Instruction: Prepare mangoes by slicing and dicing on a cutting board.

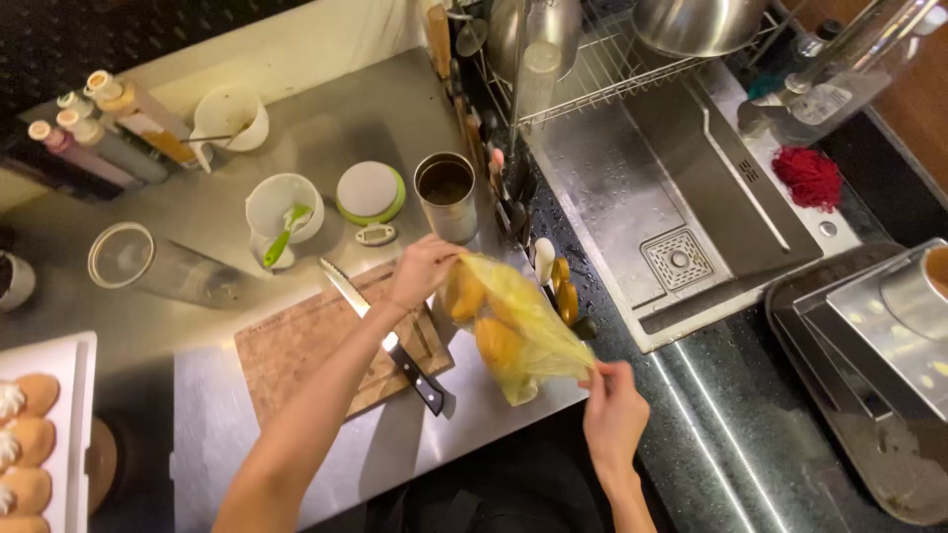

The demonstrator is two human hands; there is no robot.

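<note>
1. Left hand and right hand pinch a yellow plastic bag of orange-yellow fruit above the counter's front edge.
2. Cutting board bare, knife idle (nothing cut yet); the fruit appears still bagged.

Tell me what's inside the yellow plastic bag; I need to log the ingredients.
Through the thin bag, held by the left hand and right hand, rounded yellow-orange pieces show, likely fruit. Their exact kind and number stay unclear behind the crumpled film.
</note>
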